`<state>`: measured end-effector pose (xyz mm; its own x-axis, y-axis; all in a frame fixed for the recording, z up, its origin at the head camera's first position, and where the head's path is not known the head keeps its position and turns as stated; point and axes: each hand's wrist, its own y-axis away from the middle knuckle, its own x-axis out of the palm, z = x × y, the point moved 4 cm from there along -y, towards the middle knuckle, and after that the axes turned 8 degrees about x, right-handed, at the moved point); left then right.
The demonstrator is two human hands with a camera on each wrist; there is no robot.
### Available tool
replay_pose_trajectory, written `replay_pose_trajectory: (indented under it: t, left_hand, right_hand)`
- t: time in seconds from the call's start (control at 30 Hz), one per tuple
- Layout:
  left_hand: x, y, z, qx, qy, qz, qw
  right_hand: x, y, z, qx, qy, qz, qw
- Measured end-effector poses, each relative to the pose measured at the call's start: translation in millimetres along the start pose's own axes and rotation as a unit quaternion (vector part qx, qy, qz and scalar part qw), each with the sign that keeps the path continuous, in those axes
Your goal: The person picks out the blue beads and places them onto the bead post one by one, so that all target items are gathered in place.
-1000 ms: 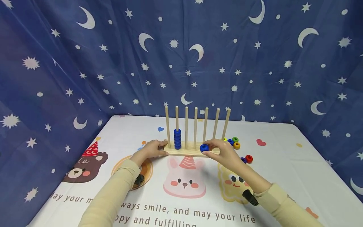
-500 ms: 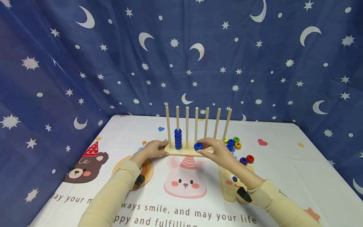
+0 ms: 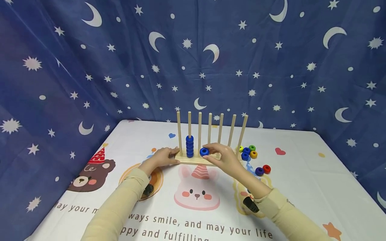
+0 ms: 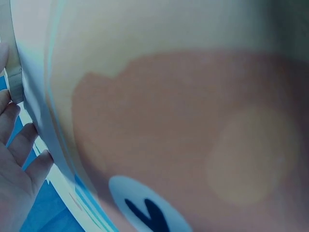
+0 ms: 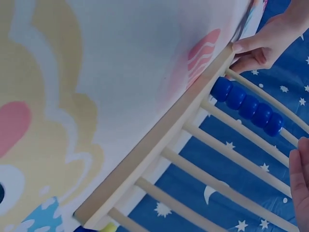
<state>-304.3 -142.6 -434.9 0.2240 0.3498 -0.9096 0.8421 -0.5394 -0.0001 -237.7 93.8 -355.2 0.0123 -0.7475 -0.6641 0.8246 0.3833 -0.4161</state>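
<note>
A wooden bead rack (image 3: 190, 161) stands upright, its row of several pegs rising from a flat base. On the second peg from the left sits a stack of several blue beads (image 3: 189, 147). My left hand (image 3: 163, 157) holds the left end of the base, thumb at the front edge. My right hand (image 3: 225, 158) pinches a loose blue bead (image 3: 204, 155) between thumb and fingers, in front of the rack near the third peg. In the right wrist view, the right hand (image 5: 300, 181) shows only at the edge and its bead is out of sight.
Loose beads lie right of the rack: a green bead (image 3: 252, 148), an orange bead (image 3: 254, 154), blue ones and a partly hidden yellow one. Nearer are a red bead (image 3: 266, 169) and a dark purple bead (image 3: 259, 171). A starry blue curtain (image 3: 144, 83) hangs behind the table.
My right hand has moved left along the rack with the blue bead, from near the fifth peg to near the third, and slightly upward. The left hand stays on the base.
</note>
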Motion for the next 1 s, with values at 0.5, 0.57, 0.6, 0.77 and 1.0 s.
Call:
replay_pose_trajectory:
  t: [0.5, 0.57, 0.6, 0.77, 1.0]
  left_hand:
    - [-1.0, 1.2, -0.8, -0.014, 0.010, 0.001, 0.9999]
    - [-1.2, 1.5, -1.3, -0.016, 0.008, 0.003, 0.9998]
    - [-1.4, 1.6, -1.3, -0.019, 0.009, 0.003, 0.9998]
    - [-2.1, 0.1, -1.9, -0.021, 0.007, 0.002, 0.9997]
    - [-0.9, -0.8, 0.9, -0.016, 0.004, 0.000, 0.9999]
  right_hand:
    - [0.2, -19.0, 18.4, -0.025, -0.007, -0.013, 1.000]
    - [0.2, -21.3, 20.4, -0.027, -0.012, -0.014, 0.999]
    - [0.1, -22.6, 21.4, -0.027, -0.014, -0.014, 0.999]
    - [-1.1, -29.3, 27.2, -0.035, -0.024, -0.019, 0.999]
    - [-3.4, -38.4, 35.1, -0.055, -0.026, -0.033, 0.998]
